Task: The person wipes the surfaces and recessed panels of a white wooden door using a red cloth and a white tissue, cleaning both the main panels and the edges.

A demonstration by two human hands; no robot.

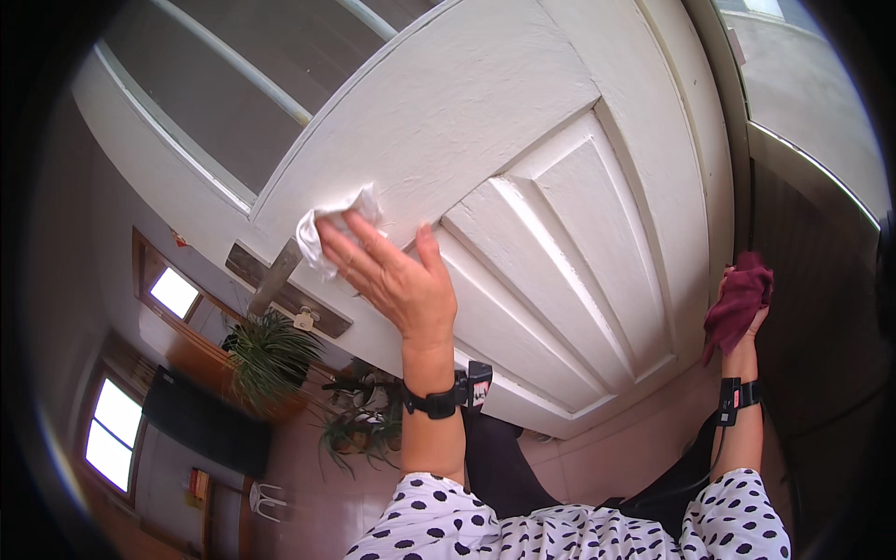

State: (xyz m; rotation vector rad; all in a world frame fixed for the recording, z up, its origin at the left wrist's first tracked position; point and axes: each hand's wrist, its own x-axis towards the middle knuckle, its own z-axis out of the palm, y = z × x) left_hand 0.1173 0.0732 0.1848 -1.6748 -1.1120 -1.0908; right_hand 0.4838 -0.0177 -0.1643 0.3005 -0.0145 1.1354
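My left hand [399, 276] presses a crumpled white cloth [336, 224] against the face of a white painted panel door [434, 140], beside its metal lever handle [274, 276]. The fingers lie spread over the cloth and the thumb points up along the door. A key with a pale tag [304, 319] sits in the lock plate below the handle. At the right, my right hand [752, 315] holds a bunched dark red cloth [740, 301] near the door's hinge-side edge. That cloth covers much of the hand.
A dark lower panel with a metal frame [784, 161] stands at the right. Beyond the door's handle side are potted plants [276, 357], a dark television [206, 420], a window [112, 434] and a white stool [267, 501]. Pinkish floor tiles [602, 462] lie below the door.
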